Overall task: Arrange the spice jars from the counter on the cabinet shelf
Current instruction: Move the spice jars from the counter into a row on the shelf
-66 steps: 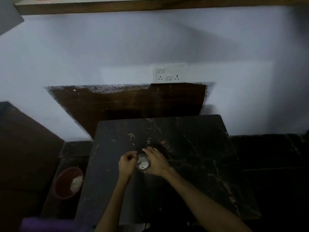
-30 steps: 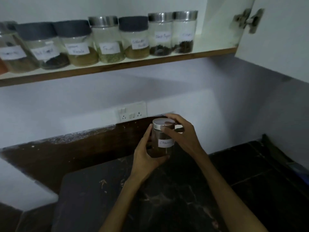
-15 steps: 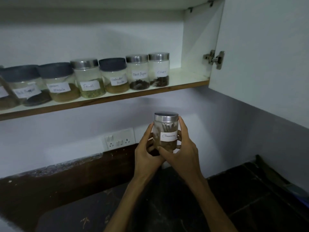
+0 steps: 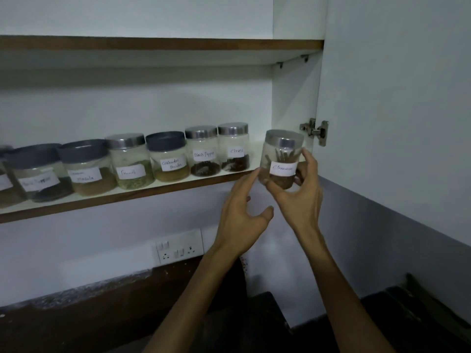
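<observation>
The cinnamon jar, steel-lidded and slightly tilted, is held at the right end of the lower cabinet shelf, in front of its edge, at about three o'clock from the cloves jar. The right hand grasps it from below, fingers wrapped around its base. The left hand, at seven o'clock from the jar, is released and spread, one fingertip near the glass. Black pepper, coriander powder and fennel jars line the shelf leftward. The cabinet door stands open at right.
</observation>
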